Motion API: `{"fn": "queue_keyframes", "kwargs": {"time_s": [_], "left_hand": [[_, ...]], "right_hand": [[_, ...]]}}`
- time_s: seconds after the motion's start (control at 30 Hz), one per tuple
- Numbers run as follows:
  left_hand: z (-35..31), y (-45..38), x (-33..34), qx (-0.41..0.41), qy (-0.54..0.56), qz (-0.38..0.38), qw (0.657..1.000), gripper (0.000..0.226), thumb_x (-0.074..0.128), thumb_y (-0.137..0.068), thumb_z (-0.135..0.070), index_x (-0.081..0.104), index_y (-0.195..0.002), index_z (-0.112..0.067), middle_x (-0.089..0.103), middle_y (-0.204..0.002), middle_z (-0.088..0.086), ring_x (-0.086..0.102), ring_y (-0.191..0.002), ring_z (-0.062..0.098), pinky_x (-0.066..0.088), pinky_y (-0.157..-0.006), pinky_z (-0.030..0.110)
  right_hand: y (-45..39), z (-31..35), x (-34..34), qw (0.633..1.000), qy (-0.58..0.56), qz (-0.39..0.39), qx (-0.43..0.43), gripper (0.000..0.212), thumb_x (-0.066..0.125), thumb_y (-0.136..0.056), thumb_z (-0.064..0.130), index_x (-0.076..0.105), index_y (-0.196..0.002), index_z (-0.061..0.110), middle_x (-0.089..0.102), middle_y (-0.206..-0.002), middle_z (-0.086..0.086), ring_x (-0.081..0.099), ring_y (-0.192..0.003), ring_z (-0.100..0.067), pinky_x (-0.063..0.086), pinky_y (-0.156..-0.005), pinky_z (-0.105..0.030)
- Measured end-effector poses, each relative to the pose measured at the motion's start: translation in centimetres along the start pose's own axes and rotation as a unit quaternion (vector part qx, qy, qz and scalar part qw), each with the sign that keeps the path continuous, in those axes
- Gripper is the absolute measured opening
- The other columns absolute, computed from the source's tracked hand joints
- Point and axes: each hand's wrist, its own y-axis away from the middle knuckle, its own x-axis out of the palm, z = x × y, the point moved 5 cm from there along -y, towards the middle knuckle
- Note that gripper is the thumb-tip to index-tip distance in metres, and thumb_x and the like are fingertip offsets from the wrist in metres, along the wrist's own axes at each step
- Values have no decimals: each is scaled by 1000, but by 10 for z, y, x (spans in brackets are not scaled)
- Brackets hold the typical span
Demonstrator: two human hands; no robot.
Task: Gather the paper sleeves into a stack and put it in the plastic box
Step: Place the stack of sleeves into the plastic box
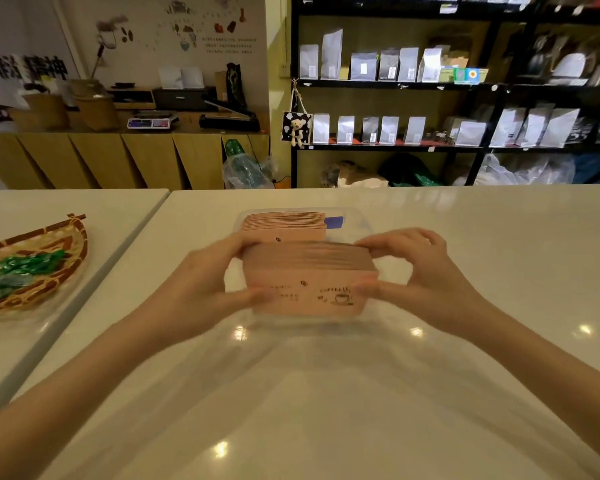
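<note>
Your two bare forearms come in from the lower corners and meet over the white table [326, 393], whose glossy top shows small reflected lights. Your left hand [215, 282] clamps the left end of a thick stack of pink paper sleeves [309, 278], thumb on the near printed face and fingers curled over the top and back. Your right hand [416, 271] mirrors it on the right end, thumb pressed against the front face and fingers bent over the top edge. Both hands are closed on the stack, which stands on its long edge with the sleeve edges facing up; the front sleeve carries a dark print of a coffee cup and some lettering.

The stack sits at the near end of a clear plastic box [357, 220], whose walls are faint and blurred, so you cannot tell whether the stack's lower edge already touches the bottom. Behind it, at the far end of the box, a second stack of pink sleeves [284, 225] stands, with a blue label [334, 222] just beside its right end.

Well to your left, on the neighbouring table [49, 209], a woven basket [66, 244] holds green wrapped items [25, 268].
</note>
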Motion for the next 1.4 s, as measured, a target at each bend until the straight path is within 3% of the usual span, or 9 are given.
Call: {"fn": "queue_keyframes", "kwargs": {"time_s": [0.13,0.27,0.47,0.67,0.8,0.93,1.07,1.17,1.4], "left_hand": [[-6,-32,-27,-8,-28,-31,999,47,64,-76,-24,34,-109,-38,37,-89,-35,43,-78,-15,43,-60,2],[4,-62,-44,-23,-31,-57,998,51,64,-76,-23,41,-122,-26,46,-98,-21,43,-86,-2,36,-62,9],[32,-84,-33,-71,-25,9,997,43,67,-74,-26,44,-110,-30,47,-93,-21,45,-80,-10,36,-60,9],[51,-92,-21,-107,-49,47,992,38,68,-74,-29,45,-104,-31,49,-99,-14,44,-93,6,33,-64,8],[58,-93,-19,-122,-82,72,986,47,68,-72,-34,51,-115,-25,49,-102,-13,45,-97,8,34,-64,9],[63,-92,-13,-145,-116,102,977,52,70,-71,-35,52,-117,-22,51,-106,-9,43,-98,8,37,-78,19],[63,-95,-8,-158,-143,125,969,53,73,-67,-36,56,-115,-23,57,-113,-6,43,-96,8,34,-82,22],[60,-97,-4,-163,-172,142,961,53,73,-66,-38,58,-114,-23,60,-113,-5,47,-94,9,37,-80,23],[60,-100,2,-186,-212,156,947,55,74,-66,-38,56,-115,-23,62,-115,-2,54,-97,14,49,-88,32]], "right_hand": [[-37,12,-24,999,1,-43,-10,37,68,-71,40,49,-103,39,52,-90,32,41,-100,11,18,-110,-41],[-73,12,-29,998,-3,-57,-9,36,68,-71,43,50,-101,39,51,-86,34,47,-108,-7,19,-109,-41],[-96,-15,-1,998,-45,-19,43,42,67,-63,53,53,-100,39,57,-85,30,50,-114,-19,33,-104,-53],[-102,-36,20,993,-51,30,100,39,70,-66,47,52,-100,37,58,-87,21,47,-116,-20,35,-104,-51],[-105,-42,30,991,-41,58,112,38,69,-68,48,51,-100,37,58,-86,21,47,-115,-18,33,-105,-46],[-103,-38,32,990,26,96,98,44,66,-75,43,51,-113,28,59,-94,15,38,-106,-9,14,-108,-39],[-103,-32,40,981,110,142,77,47,63,-76,46,50,-117,26,62,-115,6,45,-115,-12,3,-112,-43],[-104,-34,45,975,116,166,86,49,62,-75,50,48,-115,26,61,-118,5,47,-116,-13,4,-112,-44],[-108,-39,53,972,81,190,114,38,64,-73,49,42,-99,31,64,-113,5,42,-93,-6,14,-109,-42]]}}
